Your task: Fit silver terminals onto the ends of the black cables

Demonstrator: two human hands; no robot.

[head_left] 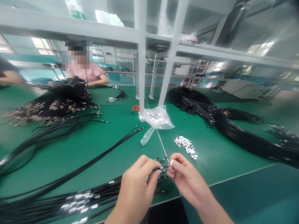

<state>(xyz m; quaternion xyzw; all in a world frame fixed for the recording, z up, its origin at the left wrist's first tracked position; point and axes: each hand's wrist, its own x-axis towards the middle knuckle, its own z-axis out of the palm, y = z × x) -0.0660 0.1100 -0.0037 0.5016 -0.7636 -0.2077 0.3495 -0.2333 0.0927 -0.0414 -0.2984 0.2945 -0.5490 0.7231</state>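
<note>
My left hand (141,180) pinches a thin black cable near its end, thumb and forefinger closed on it. Close by on the right, my right hand (183,174) holds a small white connector (171,162) between thumb and fingertips. The cable's tip points toward that connector; whether they touch I cannot make out. Under and beside my left hand lies a bundle of black cables (102,189) with white tags along it. A loose pile of small white connectors (185,145) rests on the green table beyond my right hand.
A clear plastic bag (157,117) of white pieces lies by the shelf posts (142,77). Black cable bundles cover the left (58,99) and right (233,130). Orange-handled cutters (135,108) and a tape roll (111,99) lie farther back. A person in pink (86,73) sits opposite.
</note>
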